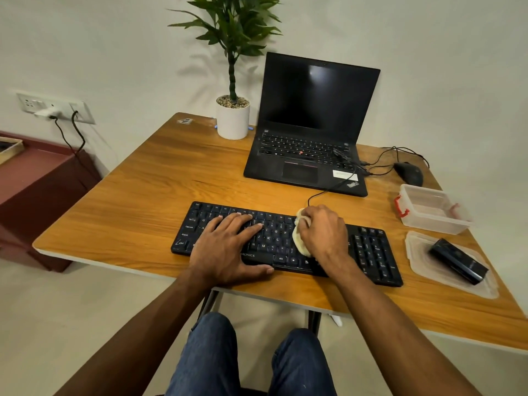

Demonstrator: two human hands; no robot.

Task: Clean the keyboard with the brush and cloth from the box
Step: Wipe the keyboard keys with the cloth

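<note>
While the left hand (228, 247) lies flat with straight fingers on the one black keyboard (368, 250) near the table's (143, 195) front edge, the right hand (323, 232) bunches a pale cloth (298, 238) against the keys just beside it. Right of the keyboard stands one clear box (434, 215), nothing visible inside, and nearer the person its lid (445, 278) carries one black brush (457, 261). Behind the keyboard sit one open laptop (311, 130), one mouse (408, 172) and one potted plant (233, 115).

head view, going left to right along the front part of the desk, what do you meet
Left hand flat on the black keyboard → pale yellow cloth → right hand gripping it → clear plastic lid bearing a black brush.
</note>
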